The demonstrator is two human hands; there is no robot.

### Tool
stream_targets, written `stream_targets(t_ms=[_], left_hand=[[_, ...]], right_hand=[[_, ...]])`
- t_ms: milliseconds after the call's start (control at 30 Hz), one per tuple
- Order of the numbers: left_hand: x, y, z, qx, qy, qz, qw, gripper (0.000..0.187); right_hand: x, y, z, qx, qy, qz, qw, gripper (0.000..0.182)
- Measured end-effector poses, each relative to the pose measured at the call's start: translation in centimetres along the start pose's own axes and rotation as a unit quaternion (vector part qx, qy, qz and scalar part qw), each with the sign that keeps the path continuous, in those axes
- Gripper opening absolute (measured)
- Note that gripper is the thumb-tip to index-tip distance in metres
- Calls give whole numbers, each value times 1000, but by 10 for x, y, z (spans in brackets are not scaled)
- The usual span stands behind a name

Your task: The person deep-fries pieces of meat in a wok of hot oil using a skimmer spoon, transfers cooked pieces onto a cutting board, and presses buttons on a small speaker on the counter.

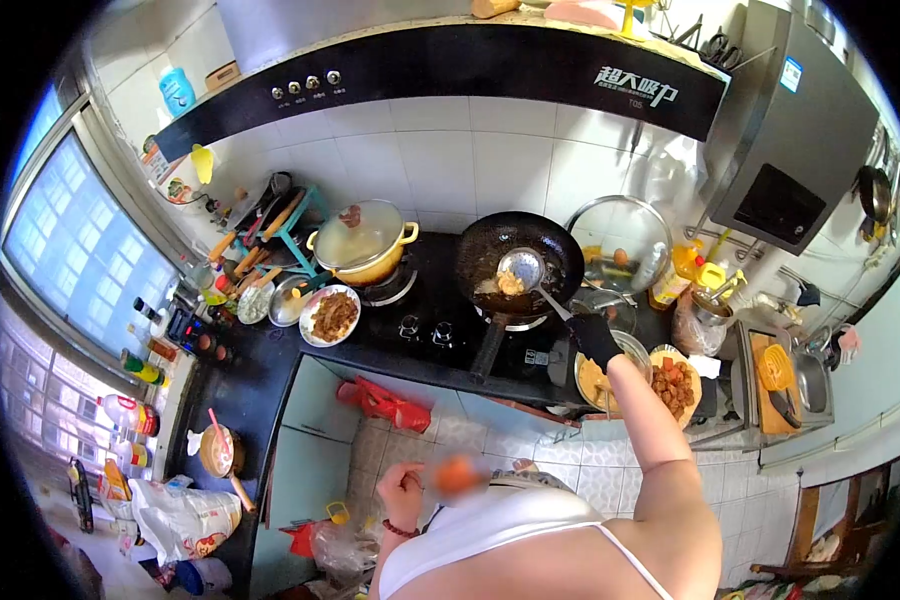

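My right hand (595, 338), in a black glove, is closed round the handle of a metal slotted ladle (533, 262). The ladle's round head is inside the black wok (478, 238), with a lump of yellowish food (511, 284) at it. The wok sits on the right burner, its handle pointing towards me. My left hand (402, 494), with a red bead bracelet at the wrist, is held low beside my body with its fingers curled; I see nothing in it. A blurred reddish patch beside it cannot be made out.
A yellow pot (363, 262) stands on the left burner, beside a plate of brown food (330, 317). By my right forearm are a plate of meat chunks (676, 385) and a glass lid (622, 235). The range hood (450, 75) overhangs the stove (420, 300); a sink (815, 385) lies right.
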State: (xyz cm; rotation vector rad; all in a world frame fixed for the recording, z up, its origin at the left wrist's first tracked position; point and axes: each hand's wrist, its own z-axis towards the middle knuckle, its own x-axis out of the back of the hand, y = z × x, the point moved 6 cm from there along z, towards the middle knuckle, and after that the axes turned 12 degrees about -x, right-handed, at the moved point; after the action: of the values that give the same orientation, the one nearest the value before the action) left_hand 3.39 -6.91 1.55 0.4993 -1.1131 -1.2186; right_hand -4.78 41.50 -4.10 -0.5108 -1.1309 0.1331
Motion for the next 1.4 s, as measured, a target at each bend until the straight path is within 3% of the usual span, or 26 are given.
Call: stream_targets(t_ms=[67, 133, 167, 267, 433, 533, 600, 633, 733, 833, 933, 967, 1067, 1200, 1233, 1367, 1400], left_hand=[[7, -6, 0, -25, 23, 9, 999, 26], [14, 2, 4, -39, 25, 18, 999, 25], [17, 5, 5, -46, 25, 21, 998, 24], [20, 1, 0, -46, 48, -14, 998, 23], [18, -1, -13, -36, 53, -18, 998, 22], [12, 3, -16, -16, 41, 3, 999, 22], [9, -5, -22, -2, 19, 14, 1000, 20], [7, -16, -28, 7, 2, 9, 1000, 19], [3, -13, -30, -3, -3, 5, 1000, 15], [6, 14, -19, -31, 14, 9, 999, 14], [10, 41, -9, -2, 67, 15, 998, 15], [11, 49, -7, 18, 91, 17, 996, 15], [-5, 15, -24, 22, 24, -9, 999, 8], [-28, -50, -69, 44, -46, -76, 995, 16], [-31, -55, -73, 48, -50, -76, 995, 20], [-33, -51, -76, 49, -73, 54, 995, 26], [-35, -52, -78, 50, -71, 48, 995, 27]], right_hand=[[-11, 5, -3, 3, -32, -28, 999, 12], [10, -19, -6, -154, -129, 99, 975, 16], [12, -23, -7, -120, -124, 61, 983, 23], [9, -21, -10, -175, -153, -1, 973, 34], [34, -43, -16, -256, -141, 119, 949, 35], [17, -20, -8, -175, -82, 2, 981, 28], [7, -11, -12, 14, 36, -107, 994, 24], [20, -22, -14, -87, -32, -64, 994, 22], [25, -25, -12, -243, -117, 16, 963, 23], [6, 0, -5, -82, -16, -16, 996, 26], [44, -16, -4, -164, 48, -33, 985, 28], [47, -9, 0, -136, 78, -113, 981, 28], [64, 7, 19, -159, 43, -218, 962, 28], [72, 26, 23, -117, 49, -183, 975, 32], [78, 20, 21, -197, -23, -209, 958, 32], [71, 18, 13, -67, -12, -144, 987, 28], [58, 27, 14, -50, -47, -124, 990, 27]])
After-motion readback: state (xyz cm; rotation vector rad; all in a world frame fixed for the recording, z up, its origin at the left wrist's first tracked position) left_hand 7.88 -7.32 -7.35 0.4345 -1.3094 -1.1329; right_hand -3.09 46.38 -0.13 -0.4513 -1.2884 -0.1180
